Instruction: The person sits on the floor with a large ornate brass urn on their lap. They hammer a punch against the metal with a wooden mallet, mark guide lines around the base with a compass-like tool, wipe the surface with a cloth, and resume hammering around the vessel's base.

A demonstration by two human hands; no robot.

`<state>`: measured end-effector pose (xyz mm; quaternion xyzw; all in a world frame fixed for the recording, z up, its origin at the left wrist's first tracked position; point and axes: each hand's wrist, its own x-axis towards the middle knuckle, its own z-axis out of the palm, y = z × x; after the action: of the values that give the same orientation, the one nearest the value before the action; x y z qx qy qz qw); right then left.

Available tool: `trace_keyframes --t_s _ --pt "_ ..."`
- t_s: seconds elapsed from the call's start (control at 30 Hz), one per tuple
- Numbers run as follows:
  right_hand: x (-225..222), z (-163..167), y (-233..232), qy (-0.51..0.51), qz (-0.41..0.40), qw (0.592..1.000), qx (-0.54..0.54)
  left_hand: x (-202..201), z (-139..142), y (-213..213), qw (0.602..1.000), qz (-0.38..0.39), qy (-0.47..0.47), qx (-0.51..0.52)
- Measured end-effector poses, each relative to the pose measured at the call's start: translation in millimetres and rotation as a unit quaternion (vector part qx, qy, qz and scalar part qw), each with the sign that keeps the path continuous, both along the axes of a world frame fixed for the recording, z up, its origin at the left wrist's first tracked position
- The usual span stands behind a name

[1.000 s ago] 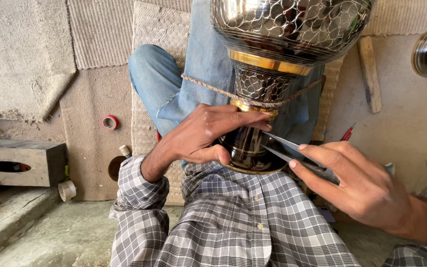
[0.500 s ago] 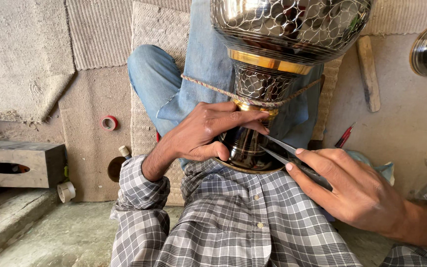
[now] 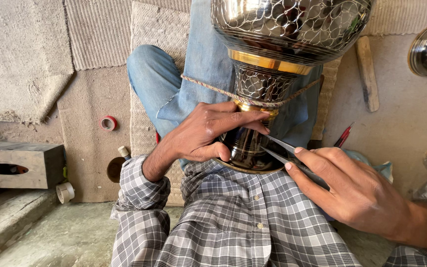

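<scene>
— Brass, is it? That vase [image 3: 277, 59] looks heavy.

— Polished metal with an engraved net pattern and a gold band, so I'd judge it heavy, rigid and slick. It lies across the person's lap, bowl away from the body, base against the checked shirt [image 3: 238, 217], with a cord [image 3: 223, 91] looped around its neck.

— How are the hands placed?

— Left hand [image 3: 208, 131] is curled closed around the narrow stem just above the base, thumb underneath. That waist is probably the surest place to hold; the bowl would likely slip. Right hand [image 3: 357, 190] is pinched shut on a thin metal tool [image 3: 285, 153], its tip touching the dark base.

— Anything nearby on the floor?

— A red tape roll [image 3: 107, 122] on the mat at left, a wooden block [image 3: 18, 165] beyond, a red pen [image 3: 343, 136] at right.
</scene>
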<state>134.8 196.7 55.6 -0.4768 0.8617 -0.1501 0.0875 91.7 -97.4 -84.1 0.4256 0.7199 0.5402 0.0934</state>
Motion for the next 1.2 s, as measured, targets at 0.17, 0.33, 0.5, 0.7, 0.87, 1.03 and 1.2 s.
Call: trace_keyframes --t_s 0.17,0.33,0.5,0.7,0.87,1.03,1.2 --pt "-2 5 -2 -0.006 0.005 1.0 0.003 0 1 -1 1.0 0.001 0.0 -0.004" --pt "-7 9 -3 0.006 0.01 1.0 0.01 0 0 -1 1.0 0.002 0.005 -0.002" --pt "-14 13 -6 -0.018 0.017 1.0 0.008 0 3 -1 1.0 0.003 0.005 -0.007" --pt "-27 17 -11 0.017 0.091 0.996 0.018 -6 19 0 0.999 0.016 0.035 -0.02" --pt "-38 16 -8 0.09 0.214 0.969 0.082 -7 37 27 0.974 0.06 0.208 -0.067" --pt "-40 9 -4 0.276 0.348 0.89 0.102 2 55 35 0.946 0.065 0.305 -0.093" --pt "-38 -2 -5 0.398 0.396 0.824 0.077 7 65 41 0.939 0.04 0.323 -0.115"
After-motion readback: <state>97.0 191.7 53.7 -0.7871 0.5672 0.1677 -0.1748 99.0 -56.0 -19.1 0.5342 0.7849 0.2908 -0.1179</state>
